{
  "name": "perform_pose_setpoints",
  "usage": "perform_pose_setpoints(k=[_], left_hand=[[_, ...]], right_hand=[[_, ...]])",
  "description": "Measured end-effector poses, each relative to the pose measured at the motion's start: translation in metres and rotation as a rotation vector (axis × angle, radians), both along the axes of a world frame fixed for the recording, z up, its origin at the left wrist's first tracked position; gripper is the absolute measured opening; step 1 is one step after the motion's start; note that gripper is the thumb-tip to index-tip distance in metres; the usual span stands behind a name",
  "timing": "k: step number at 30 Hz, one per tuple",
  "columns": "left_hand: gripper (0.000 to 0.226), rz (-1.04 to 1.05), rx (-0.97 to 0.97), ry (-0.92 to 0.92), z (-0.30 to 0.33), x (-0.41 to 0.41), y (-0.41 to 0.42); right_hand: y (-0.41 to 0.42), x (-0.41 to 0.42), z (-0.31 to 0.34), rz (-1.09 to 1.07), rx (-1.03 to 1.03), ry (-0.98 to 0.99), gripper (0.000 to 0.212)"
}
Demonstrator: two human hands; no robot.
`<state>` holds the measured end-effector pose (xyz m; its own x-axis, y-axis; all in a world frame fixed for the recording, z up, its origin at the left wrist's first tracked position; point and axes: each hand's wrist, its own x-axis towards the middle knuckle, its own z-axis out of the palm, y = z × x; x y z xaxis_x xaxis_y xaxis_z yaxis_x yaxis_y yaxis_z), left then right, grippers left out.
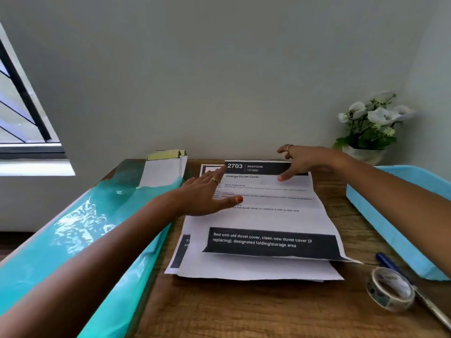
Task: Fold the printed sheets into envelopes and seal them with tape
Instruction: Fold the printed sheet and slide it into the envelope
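two hands (205,193), one tape roll (390,291), one pen (388,262)

Wooden tabletop (244,311), brown grain, its far edge against the wall. A stack of printed sheets (256,269) lay mid-table, reaching toward the far edge — the top sheet (273,215) was skewed on it. A glossy teal sheet (102,215) ran along the left edge. White envelopes (162,170) with a yellow pad behind them sat at the far left corner. A light blue tray (400,215) sat along the right edge. A clear tape roll (390,291) stood near the right front corner, a blue pen (388,262) just beside it. White flower pot (363,154) at the far right corner.
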<state>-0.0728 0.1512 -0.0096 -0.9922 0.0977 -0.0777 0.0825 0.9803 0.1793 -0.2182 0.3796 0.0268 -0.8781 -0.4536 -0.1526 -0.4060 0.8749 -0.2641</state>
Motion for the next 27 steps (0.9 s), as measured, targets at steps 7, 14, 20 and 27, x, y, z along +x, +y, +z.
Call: perform_pose_setpoints(k=[7, 14, 20, 27], left_hand=[[0.106, 0.075, -0.102, -0.149, -0.016, 0.001, -0.007], [0.11, 0.06, -0.079, -0.092, -0.023, 0.001, -0.013], [0.098, 0.109, 0.105, 0.142, -0.026, 0.007, -0.017], [0.074, 0.219, 0.435, 0.513, 0.001, 0.028, -0.018]], right_hand=[[0.002, -0.005, 0.0, 0.021, -0.01, 0.088, 0.081], [0.0, 0.009, 0.006, 0.001, -0.131, 0.226, 0.051], [0.007, 0.039, 0.015, 0.116, -0.147, 0.258, 0.026], [0.013, 0.074, 0.021, 0.162, -0.265, 0.248, 0.01]])
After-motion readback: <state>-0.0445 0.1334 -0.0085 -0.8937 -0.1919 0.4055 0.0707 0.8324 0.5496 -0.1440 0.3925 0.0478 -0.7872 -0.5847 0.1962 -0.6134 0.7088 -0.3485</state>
